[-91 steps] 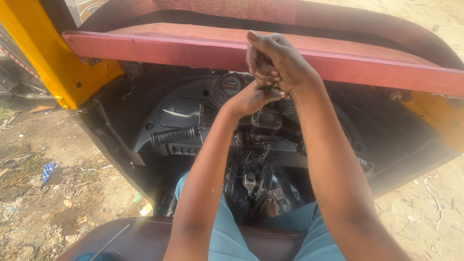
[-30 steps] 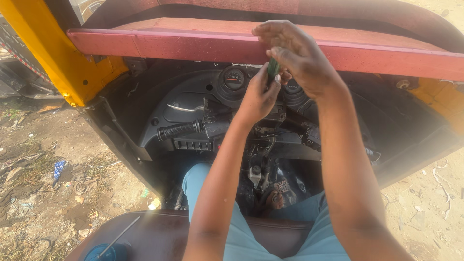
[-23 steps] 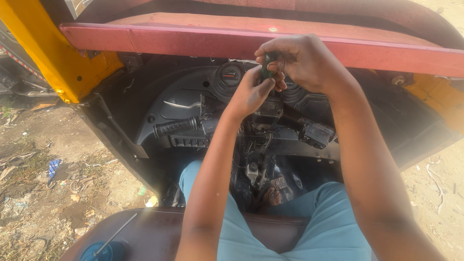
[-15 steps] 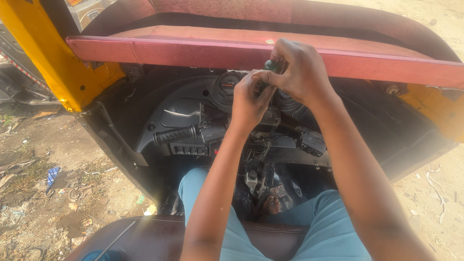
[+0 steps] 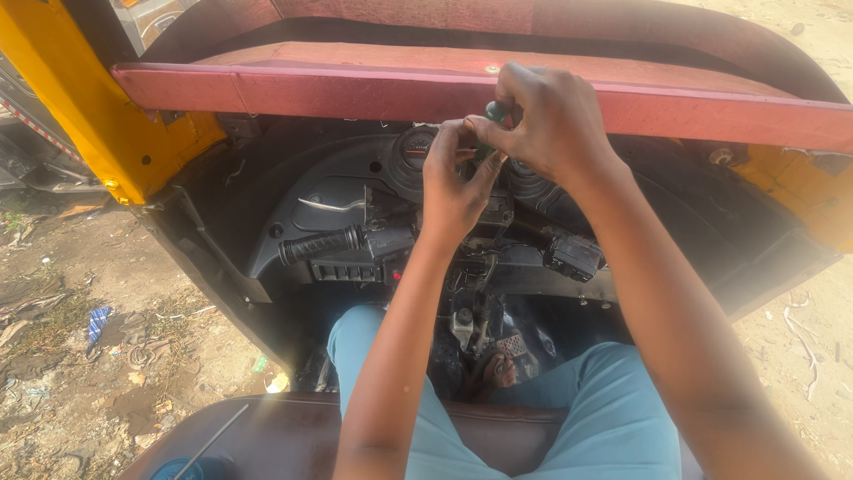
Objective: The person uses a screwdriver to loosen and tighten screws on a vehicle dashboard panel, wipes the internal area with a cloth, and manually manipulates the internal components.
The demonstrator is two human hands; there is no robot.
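Up at 12 o'clock under red crossbar (image 5: pixel 355 89), my right hand (image 5: pixel 551 120) gripping green-handled tool (image 5: pixel 495 112), left hand (image 5: pixel 453 178) pinching its lower end, just above handlebar grip (image 5: pixel 322 245).

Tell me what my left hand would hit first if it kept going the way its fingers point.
Probably the right hand gripping the green tool handle: the left hand points up at it, fingertips already close. Depth is unclear.

Both hands meet in front of the dark dashboard (image 5: pixel 355 200), just under the red bar (image 5: pixel 373 89). The right hand (image 5: pixel 555 120) pinches a small green-handled tool (image 5: pixel 494 111); the left hand (image 5: pixel 453 182) touches its lower end. A black handlebar grip (image 5: pixel 322 244) juts left, beside a round gauge (image 5: pixel 415 151).
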